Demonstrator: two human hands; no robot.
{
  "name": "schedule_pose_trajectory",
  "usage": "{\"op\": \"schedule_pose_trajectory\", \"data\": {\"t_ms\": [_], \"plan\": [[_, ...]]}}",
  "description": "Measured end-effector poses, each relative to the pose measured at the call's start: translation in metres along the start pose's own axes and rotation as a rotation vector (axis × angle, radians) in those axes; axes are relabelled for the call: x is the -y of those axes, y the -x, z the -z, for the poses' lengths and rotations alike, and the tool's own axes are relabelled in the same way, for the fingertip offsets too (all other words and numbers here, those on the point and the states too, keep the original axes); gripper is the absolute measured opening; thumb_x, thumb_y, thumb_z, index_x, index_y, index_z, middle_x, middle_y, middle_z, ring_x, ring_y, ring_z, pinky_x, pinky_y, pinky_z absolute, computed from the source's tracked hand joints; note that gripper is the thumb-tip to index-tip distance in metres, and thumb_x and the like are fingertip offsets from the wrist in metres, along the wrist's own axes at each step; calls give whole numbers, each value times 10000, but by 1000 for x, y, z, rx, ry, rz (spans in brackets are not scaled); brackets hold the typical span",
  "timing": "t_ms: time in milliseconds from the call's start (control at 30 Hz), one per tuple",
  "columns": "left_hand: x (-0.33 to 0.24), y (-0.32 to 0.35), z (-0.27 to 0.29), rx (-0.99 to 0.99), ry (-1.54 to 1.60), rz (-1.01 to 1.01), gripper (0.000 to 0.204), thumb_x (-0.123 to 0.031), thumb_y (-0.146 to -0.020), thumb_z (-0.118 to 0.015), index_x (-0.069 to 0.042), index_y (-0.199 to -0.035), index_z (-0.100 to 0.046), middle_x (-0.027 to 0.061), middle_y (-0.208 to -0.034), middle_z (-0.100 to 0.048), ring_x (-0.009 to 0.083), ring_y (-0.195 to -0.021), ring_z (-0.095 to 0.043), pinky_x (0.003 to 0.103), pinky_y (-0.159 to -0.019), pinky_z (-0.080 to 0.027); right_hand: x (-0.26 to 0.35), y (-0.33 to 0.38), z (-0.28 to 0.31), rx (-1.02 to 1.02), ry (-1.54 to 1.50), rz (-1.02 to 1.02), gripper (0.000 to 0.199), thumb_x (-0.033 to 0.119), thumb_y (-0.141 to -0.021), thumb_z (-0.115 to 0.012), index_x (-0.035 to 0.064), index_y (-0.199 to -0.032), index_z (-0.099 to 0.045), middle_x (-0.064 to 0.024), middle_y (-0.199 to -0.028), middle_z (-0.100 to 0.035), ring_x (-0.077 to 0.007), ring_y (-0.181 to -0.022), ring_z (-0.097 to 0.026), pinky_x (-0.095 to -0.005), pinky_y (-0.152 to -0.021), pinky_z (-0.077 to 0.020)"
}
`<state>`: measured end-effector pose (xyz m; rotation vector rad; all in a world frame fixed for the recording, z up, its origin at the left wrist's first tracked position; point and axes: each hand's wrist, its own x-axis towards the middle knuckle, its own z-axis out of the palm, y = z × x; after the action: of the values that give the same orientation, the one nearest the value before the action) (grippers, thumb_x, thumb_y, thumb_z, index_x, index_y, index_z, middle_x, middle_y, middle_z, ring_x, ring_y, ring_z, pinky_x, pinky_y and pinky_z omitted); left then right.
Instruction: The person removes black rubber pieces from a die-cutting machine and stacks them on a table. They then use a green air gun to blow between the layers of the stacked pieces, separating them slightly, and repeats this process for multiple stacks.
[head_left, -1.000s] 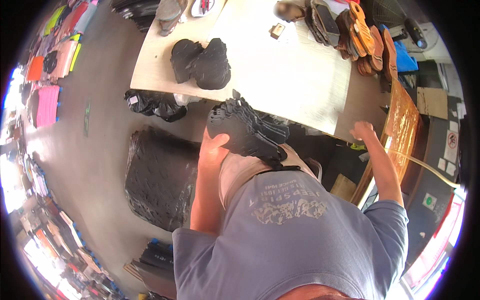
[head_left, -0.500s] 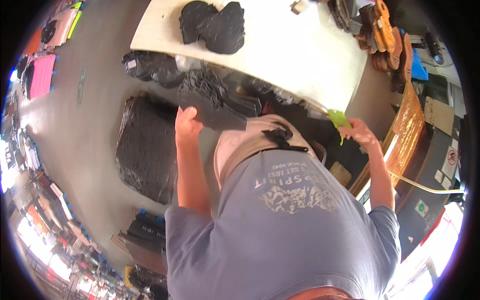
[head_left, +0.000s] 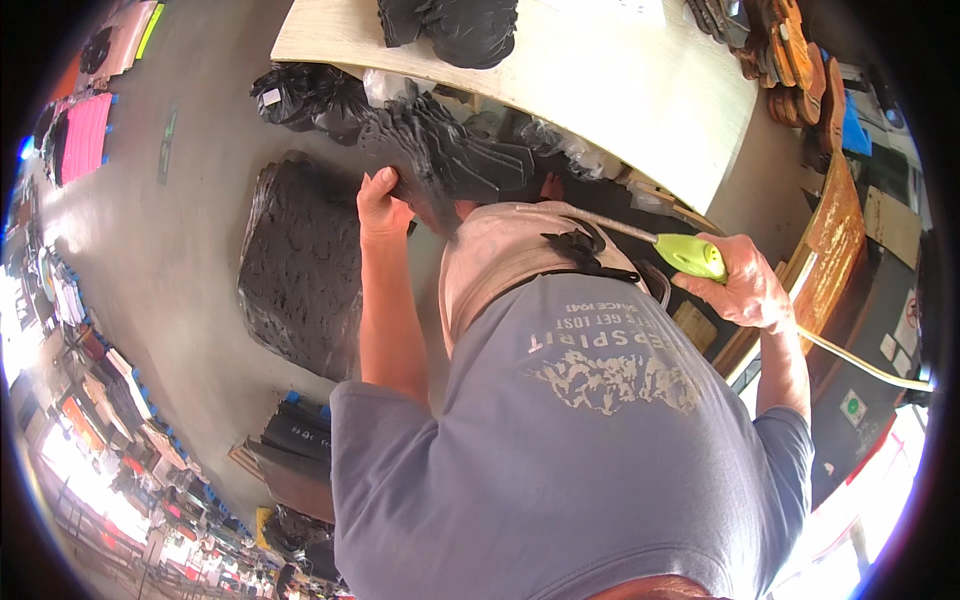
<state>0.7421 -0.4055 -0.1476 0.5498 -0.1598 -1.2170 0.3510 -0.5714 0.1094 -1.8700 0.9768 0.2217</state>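
Observation:
My left hand (head_left: pixel 383 207) is closed on the near left edge of a bundle of thin black sheets (head_left: pixel 470 165), thumb up. The sheets are fanned and uneven along their far edge. In my right hand (head_left: pixel 748 285), out to the right, is a green-handled tool (head_left: pixel 690 257). Its long thin shaft reaches left over the apron at my waist, toward the sheets; I cannot make out the kind of tool. The fingers wrap round the handle's near end. How the left fingers sit beneath the bundle is hidden.
A pale table (head_left: pixel 600 90) stands ahead, bearing stacked black pieces (head_left: pixel 470 30). Black plastic bags (head_left: pixel 315 100) lie under its left edge. A large black wrapped bundle (head_left: pixel 300 270) rests on the floor at left. Brown and orange shaped pieces (head_left: pixel 790 50) hang at far right.
My right hand has come nearer and turned, so the tool's shaft now points left toward the sheets. The left hand still holds the sheets, slightly higher in view. The view has shifted a little.

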Motion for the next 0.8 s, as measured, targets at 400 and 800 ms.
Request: {"op": "schedule_pose_trajectory", "data": {"t_ms": [400, 800], "plan": [[0, -3, -5, 45, 236, -128, 527, -340, -921, -708, 14, -1304, -639, 164, -1309, -679, 340, -1189, -656, 489, -1053, -516, 6, -8, -7, 173, -210, -66, 429, 120, -923, -779, 10, -1321, -663, -102, -1058, -765, -135, -908, -656, -308, -860, -530], [-6, -29, -46, 179, 509, -86, 510, -341, -1002, -616, -37, -1408, -565, 135, -1416, -615, 327, -1288, -585, 518, -1107, -460, 13, -20, -19, 115, -223, 29, 359, 137, -944, -758, 3, -1267, -676, -99, -964, -754, -128, -827, -640, -317, -766, -530]]}}
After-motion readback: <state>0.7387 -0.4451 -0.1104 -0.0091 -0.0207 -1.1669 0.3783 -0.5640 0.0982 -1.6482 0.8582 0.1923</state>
